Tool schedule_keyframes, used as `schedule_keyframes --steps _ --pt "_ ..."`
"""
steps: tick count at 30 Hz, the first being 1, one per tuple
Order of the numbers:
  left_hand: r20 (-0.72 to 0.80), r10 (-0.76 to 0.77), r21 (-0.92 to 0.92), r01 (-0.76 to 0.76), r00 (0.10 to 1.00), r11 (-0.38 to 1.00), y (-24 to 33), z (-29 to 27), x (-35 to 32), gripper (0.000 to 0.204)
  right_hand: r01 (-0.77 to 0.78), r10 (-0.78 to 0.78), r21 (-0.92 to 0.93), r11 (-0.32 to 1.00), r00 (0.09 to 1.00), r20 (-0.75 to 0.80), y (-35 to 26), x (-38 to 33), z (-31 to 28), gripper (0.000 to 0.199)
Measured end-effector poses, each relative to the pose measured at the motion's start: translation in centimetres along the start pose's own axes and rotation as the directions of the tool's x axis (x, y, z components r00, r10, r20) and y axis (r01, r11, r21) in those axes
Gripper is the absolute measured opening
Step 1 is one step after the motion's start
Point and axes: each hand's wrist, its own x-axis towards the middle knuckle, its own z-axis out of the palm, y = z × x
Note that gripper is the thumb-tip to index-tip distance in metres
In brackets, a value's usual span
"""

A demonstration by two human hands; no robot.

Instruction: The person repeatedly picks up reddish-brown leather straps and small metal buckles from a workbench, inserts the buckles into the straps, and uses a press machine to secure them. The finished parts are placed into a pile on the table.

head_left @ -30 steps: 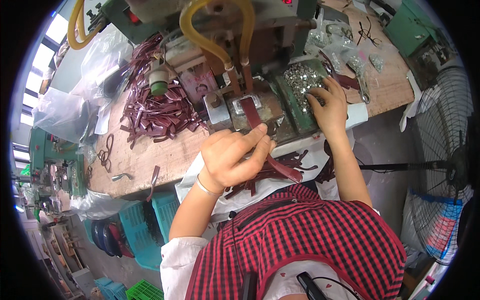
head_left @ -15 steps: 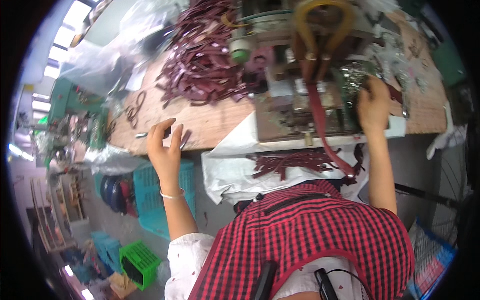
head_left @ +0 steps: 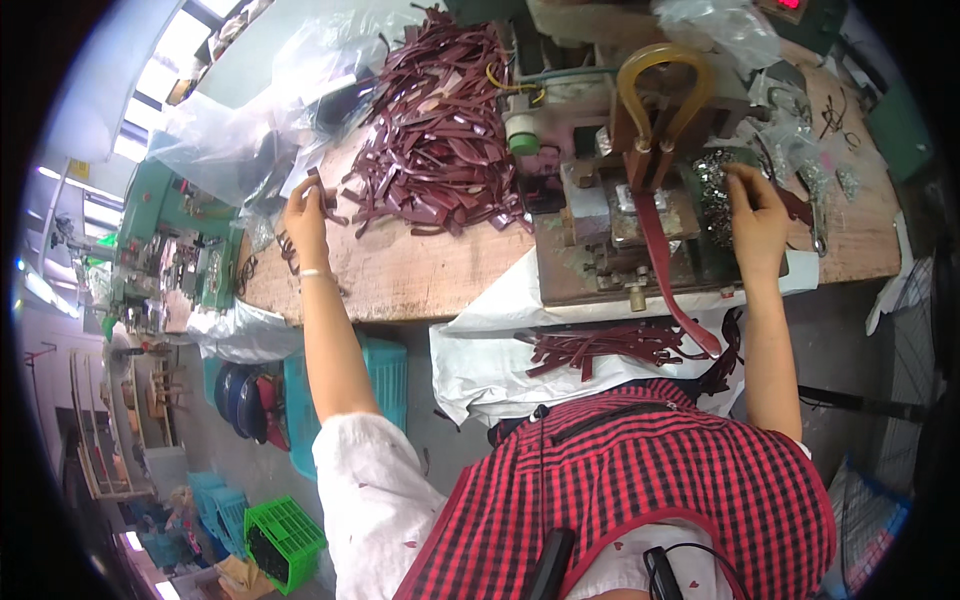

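Observation:
My left hand (head_left: 305,222) reaches to the left side of the table, its fingers closed on a short maroon strip (head_left: 318,184). Beside it rises a big pile of maroon strips (head_left: 430,150). Over a tray of small shiny metal pieces (head_left: 714,200), my right hand (head_left: 760,222) has its fingers bent and drawn together; anything between the fingertips is too small to make out. Just left of that hand is a bench press (head_left: 615,265). One long maroon strap (head_left: 655,250) hangs from under its head and over the table edge.
More strips (head_left: 610,345) lie on a white cloth (head_left: 465,375) across my lap. Scissors (head_left: 840,120) and clear bags (head_left: 790,120) are at the right back. A green machine (head_left: 165,230) stands left. Turquoise (head_left: 385,385) and green crates (head_left: 285,540) sit on the floor.
My left hand has moved forward and left from the table's front edge toward the pile, and its fingers have closed. My right hand stays over the metal pieces. The view has shifted slightly.

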Motion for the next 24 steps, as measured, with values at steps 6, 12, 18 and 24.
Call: schedule_keyframes --steps 6,12,18,24 --pt "0.009 -0.021 0.054 0.021 1.000 0.998 -9.6 9.0 -0.8 0.031 -0.205 0.194 -0.099 0.974 0.974 -0.113 2.5 -4.1 -5.4 0.017" --pt "0.134 0.119 0.352 -0.159 0.984 0.922 -1.7 13.7 -9.9 0.035 -0.043 0.044 -0.026 0.999 0.999 0.017 -4.7 -3.9 -4.6 0.018" --pt "-0.281 0.225 0.242 -0.158 0.933 0.957 2.3 13.8 -11.5 0.024 -0.057 0.002 0.388 0.920 0.990 0.141 -9.4 -2.2 2.6 0.026" --pt "-0.118 0.079 -0.042 -0.085 0.990 0.996 10.4 16.7 -16.4 0.019 -0.227 0.145 0.541 0.810 0.971 0.191 -10.0 -2.6 3.3 0.035"
